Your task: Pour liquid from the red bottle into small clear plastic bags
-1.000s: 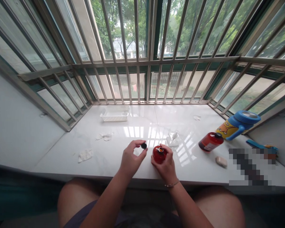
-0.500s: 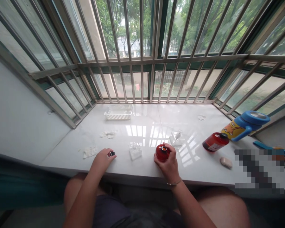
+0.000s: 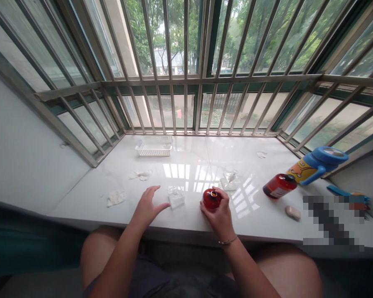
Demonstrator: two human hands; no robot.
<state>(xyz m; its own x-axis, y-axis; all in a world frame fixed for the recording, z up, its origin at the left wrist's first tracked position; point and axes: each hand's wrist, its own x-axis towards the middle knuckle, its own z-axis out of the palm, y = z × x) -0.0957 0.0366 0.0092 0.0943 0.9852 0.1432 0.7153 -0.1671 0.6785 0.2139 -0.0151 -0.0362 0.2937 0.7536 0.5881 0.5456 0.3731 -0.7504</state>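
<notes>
My right hand (image 3: pixel 221 213) wraps round a red see-through bottle (image 3: pixel 210 200) standing on the white ledge, its round mouth uncapped. My left hand (image 3: pixel 147 209) is open and empty, thumb and fingers spread apart, just left of a small clear square container (image 3: pixel 175 197). No contact between them can be made out. Behind the red bottle stands another clear square container (image 3: pixel 230 181) with a whitish piece on its top. The small black cap seen earlier is out of sight now, perhaps behind my left hand.
Crumpled white tissues (image 3: pixel 116 198) lie at the left; a white plastic basket (image 3: pixel 154 147) stands near the window bars. On the right are a second red bottle (image 3: pixel 279 186) with a black cap, a blue and yellow flask (image 3: pixel 318 164) and a pinkish block (image 3: pixel 293 212).
My left hand has let go of the black cap, opened and moved right towards the nearer clear container. My right hand keeps its hold on the red bottle.
</notes>
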